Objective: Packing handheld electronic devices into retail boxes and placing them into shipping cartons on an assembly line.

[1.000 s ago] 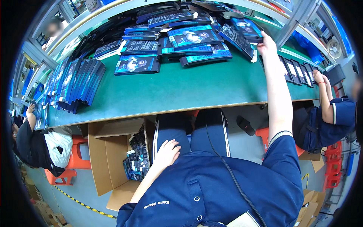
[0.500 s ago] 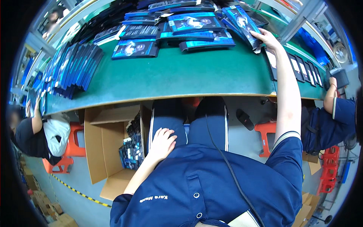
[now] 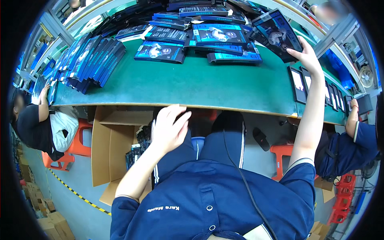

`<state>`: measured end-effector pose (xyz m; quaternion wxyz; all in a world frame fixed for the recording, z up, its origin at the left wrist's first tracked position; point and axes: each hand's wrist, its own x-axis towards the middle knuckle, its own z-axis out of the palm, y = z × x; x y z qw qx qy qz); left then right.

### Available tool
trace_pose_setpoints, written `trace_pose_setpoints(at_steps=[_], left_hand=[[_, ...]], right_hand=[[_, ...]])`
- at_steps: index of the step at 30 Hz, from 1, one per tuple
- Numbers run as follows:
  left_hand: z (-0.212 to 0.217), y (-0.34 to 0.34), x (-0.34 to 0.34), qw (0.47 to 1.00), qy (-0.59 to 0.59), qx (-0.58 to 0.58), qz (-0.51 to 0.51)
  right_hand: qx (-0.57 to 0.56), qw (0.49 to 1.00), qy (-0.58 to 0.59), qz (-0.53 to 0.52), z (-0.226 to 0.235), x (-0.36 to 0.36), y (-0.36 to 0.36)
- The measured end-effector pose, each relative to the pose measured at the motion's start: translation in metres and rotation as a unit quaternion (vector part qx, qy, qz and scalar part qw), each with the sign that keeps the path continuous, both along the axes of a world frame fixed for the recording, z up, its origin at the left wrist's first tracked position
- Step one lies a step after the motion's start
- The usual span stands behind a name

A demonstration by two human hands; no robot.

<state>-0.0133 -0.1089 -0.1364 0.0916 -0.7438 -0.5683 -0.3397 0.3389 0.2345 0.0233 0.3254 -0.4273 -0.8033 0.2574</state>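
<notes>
At the far right of the bench, my right hand (image 3: 309, 57) grips a flat dark blue box (image 3: 276, 35) by its near right edge, thumb on its printed face. The box is tilted and raised above the green bench top. My left hand (image 3: 170, 128) hovers over my lap just short of the bench edge, fingers apart and holding nothing. Flat blue printed boxes lie across the bench: one alone (image 3: 159, 52) left of the middle, and a small pile (image 3: 220, 35) nearer the held box. A fanned row of similar boxes (image 3: 94, 60) leans at the left.
Dark trays with white inserts (image 3: 298, 85) line the right end of the green bench (image 3: 176, 86). Below stands an open cardboard carton (image 3: 105, 156) with small boxes inside. Co-workers sit at left and right, a person's hand (image 3: 354, 105) at the right end. Red stools (image 3: 279, 160) flank me.
My right hand has lifted the box off the pile and drawn it right, turning it. My left hand has risen from my thigh toward the bench edge. The view has shifted slightly.
</notes>
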Motion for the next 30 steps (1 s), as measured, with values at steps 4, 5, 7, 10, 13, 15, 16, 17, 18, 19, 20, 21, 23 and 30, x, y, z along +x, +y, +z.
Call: trace_pose_setpoints(at_steps=[4, 5, 7, 10, 13, 15, 16, 17, 18, 19, 20, 21, 23, 30], left_hand=[[0.044, 0.086, 0.020, 0.999, 0.042, 0.022, 0.004], [0.049, 0.109, 0.025, 0.998, 0.048, 0.030, 0.005], [0.050, 0.148, 0.029, 0.993, 0.055, 0.096, 0.046], [0.043, 0.189, 0.016, 0.980, 0.097, 0.145, 0.092], [0.061, 0.199, -0.006, 0.972, 0.159, 0.119, 0.123], [0.071, 0.204, -0.026, 0.980, 0.136, 0.090, 0.112], [0.072, 0.207, -0.033, 0.977, 0.151, 0.090, 0.120], [0.074, 0.213, -0.040, 0.976, 0.151, 0.090, 0.124], [0.078, 0.218, -0.043, 0.979, 0.144, 0.073, 0.123], [0.082, 0.225, -0.043, 0.982, 0.136, 0.056, 0.118], [0.086, 0.232, -0.043, 0.980, 0.144, 0.069, 0.120], [0.093, 0.237, -0.045, 0.979, 0.159, 0.058, 0.117], [0.107, 0.241, -0.048, 0.975, 0.206, 0.028, 0.084], [0.090, 0.236, -0.074, 0.976, 0.121, 0.138, 0.120]], right_hand=[[0.453, 0.890, -0.043, 0.031, 0.018, -0.092, -0.042], [0.552, 0.832, -0.050, 0.016, 0.016, -0.119, -0.045], [0.571, 0.814, -0.106, 0.011, -0.002, -0.158, -0.043], [0.490, 0.843, -0.213, 0.063, -0.046, -0.182, -0.034], [0.385, 0.897, -0.199, 0.090, -0.062, -0.174, -0.037], [0.377, 0.901, -0.188, 0.106, -0.063, -0.156, -0.049], [0.377, 0.892, -0.230, 0.100, -0.067, -0.145, -0.051], [0.392, 0.886, -0.238, 0.073, -0.075, -0.139, -0.049], [0.386, 0.899, -0.196, 0.064, -0.083, -0.133, -0.041], [0.377, 0.911, -0.157, 0.051, -0.085, -0.130, -0.036], [0.387, 0.912, -0.129, 0.051, -0.086, -0.129, -0.031], [0.361, 0.926, -0.101, 0.040, -0.084, -0.137, -0.028], [0.336, 0.938, -0.083, 0.033, -0.079, -0.149, -0.023], [0.238, 0.969, -0.065, -0.027, -0.101, -0.167, -0.012]])
